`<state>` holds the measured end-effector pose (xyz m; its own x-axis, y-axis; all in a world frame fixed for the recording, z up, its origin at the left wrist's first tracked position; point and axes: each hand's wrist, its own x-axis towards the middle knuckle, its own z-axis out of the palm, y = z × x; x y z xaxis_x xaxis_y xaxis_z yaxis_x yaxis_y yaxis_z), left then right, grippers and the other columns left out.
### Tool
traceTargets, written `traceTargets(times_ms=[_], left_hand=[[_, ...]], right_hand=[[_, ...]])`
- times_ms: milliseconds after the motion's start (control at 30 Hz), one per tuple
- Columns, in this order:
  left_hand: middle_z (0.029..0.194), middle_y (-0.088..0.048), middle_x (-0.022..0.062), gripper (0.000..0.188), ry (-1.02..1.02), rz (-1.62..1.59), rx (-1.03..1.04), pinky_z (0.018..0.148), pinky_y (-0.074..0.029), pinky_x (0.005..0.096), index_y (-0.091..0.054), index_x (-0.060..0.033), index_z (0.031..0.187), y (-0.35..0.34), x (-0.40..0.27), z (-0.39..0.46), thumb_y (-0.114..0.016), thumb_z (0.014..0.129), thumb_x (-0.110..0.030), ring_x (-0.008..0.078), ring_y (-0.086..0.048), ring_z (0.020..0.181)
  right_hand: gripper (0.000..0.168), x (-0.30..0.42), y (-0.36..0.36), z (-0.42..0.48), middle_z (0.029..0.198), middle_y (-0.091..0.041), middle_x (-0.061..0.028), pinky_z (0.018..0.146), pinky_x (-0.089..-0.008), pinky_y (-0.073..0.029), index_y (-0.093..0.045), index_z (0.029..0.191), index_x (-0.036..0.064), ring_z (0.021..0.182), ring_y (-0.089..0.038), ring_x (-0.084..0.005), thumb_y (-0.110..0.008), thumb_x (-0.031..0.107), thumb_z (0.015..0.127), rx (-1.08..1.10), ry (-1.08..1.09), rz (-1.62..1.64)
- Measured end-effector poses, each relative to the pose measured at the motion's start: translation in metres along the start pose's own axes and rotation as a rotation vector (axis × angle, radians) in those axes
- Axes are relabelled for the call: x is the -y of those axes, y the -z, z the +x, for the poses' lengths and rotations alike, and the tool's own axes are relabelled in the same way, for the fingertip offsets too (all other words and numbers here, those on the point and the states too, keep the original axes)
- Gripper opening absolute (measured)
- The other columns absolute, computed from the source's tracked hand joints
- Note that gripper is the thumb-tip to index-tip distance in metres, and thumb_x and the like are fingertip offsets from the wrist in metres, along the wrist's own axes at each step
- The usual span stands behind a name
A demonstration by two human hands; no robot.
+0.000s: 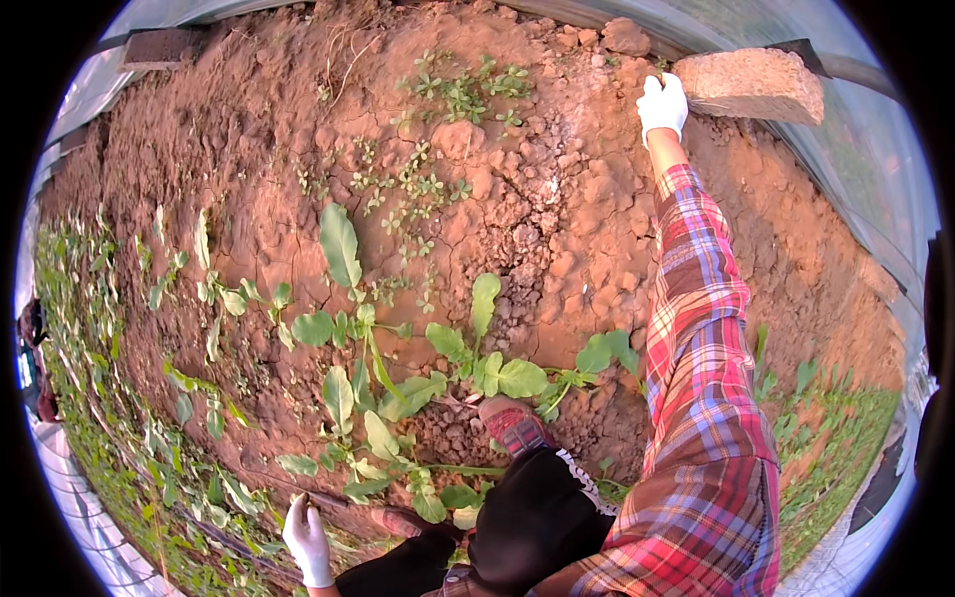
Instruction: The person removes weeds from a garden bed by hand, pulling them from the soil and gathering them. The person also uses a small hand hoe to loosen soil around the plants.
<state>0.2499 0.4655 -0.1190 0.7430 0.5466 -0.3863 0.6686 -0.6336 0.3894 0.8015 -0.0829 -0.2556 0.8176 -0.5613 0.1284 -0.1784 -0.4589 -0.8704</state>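
My right hand (663, 107), in a white glove with a plaid sleeve behind it, is stretched out to the upper right over reddish soil, beside the end of a rough block (753, 83). Its fingers are bent and a small dark bit shows at the fingertips; what it is cannot be told. At the lower left, my left hand (307, 539), also gloved in white, has its fingertips drawn together around something small and brownish, too small to name. Leafy green plants (489, 373) grow between my hands, and small weeds (466, 89) stand left of my right hand.
Clear plastic sheeting (850, 164) borders the soil at the right and top. A dark block (160, 49) lies at the upper left. My shoe (511, 424) is among the leafy plants. Dense greenery (97, 358) fills the left side, and a thin dark hose or pipe (224, 545) runs through its lower part.
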Motion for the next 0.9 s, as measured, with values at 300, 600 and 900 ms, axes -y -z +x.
traceTargets(times_ms=[300, 600, 900], left_hand=[[0.101, -0.066, 0.0183, 0.026, 0.021, -0.016, 0.035, 0.084, -0.048, 0.0313, -0.060, 0.0087, 0.107, -0.004, -0.005, 0.005, -0.053, 0.086, -0.005, 0.0230, -0.064, 0.091], [0.099, -0.066, 0.0194, 0.027, 0.000, 0.007, 0.087, 0.083, -0.048, 0.0321, -0.060, 0.0080, 0.106, -0.015, -0.011, 0.011, -0.054, 0.086, -0.008, 0.0259, -0.064, 0.091], [0.094, -0.066, 0.0170, 0.028, 0.077, -0.089, 0.095, 0.081, -0.048, 0.0322, -0.060, 0.0085, 0.107, -0.016, -0.022, 0.014, -0.055, 0.085, -0.008, 0.0244, -0.063, 0.088]], right_hand=[[0.034, 0.019, -0.019, 0.019, 0.113, -0.062, -0.0134, 0.088, -0.0419, -0.045, -0.056, 0.117, 0.014, 0.106, -0.057, -0.0346, -0.055, 0.031, 0.087, 0.172, 0.162, -0.520], [0.029, 0.033, -0.032, 0.022, 0.119, -0.057, -0.0129, 0.089, -0.0439, -0.046, -0.054, 0.118, 0.016, 0.108, -0.056, -0.0338, -0.044, 0.021, 0.091, 0.354, 0.327, -0.903], [0.026, 0.016, -0.003, 0.053, 0.107, -0.064, -0.0158, 0.082, -0.0408, -0.050, -0.059, 0.110, 0.011, 0.099, -0.062, -0.0331, -0.054, 0.025, 0.087, -0.169, 0.065, -0.583]])
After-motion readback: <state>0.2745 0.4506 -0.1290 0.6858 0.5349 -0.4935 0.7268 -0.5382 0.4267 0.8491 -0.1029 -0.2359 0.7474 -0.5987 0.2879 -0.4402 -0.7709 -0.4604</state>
